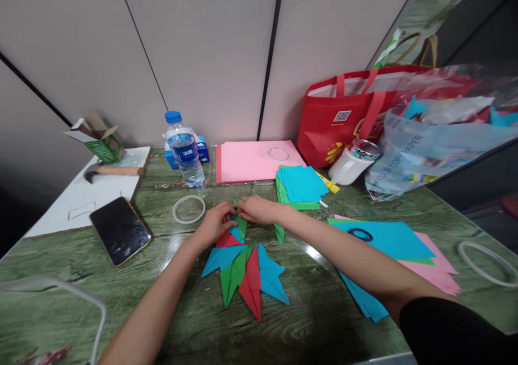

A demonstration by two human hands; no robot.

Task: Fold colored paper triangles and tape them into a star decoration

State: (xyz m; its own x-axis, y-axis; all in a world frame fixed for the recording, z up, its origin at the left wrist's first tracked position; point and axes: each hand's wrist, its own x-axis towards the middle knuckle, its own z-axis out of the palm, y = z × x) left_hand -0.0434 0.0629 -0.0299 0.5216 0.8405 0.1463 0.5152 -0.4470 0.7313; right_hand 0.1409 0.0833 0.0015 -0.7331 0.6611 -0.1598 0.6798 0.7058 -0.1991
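My left hand (216, 224) and my right hand (259, 210) meet at the middle of the green table (315, 300), fingers pinched on a folded green paper piece (242, 225). Just below them lies a fan of folded paper points in blue, green and red (246, 273), pointing toward me. Another small green folded piece (279, 232) lies under my right wrist.
A phone (120, 230) and a tape ring (189, 209) lie at left, with a water bottle (184, 150) behind. Pink sheets (253, 161), a stack of blue squares (301, 184), a white cup (351, 163), a red bag (343, 116) and loose blue and pink sheets (388, 241) sit at right.
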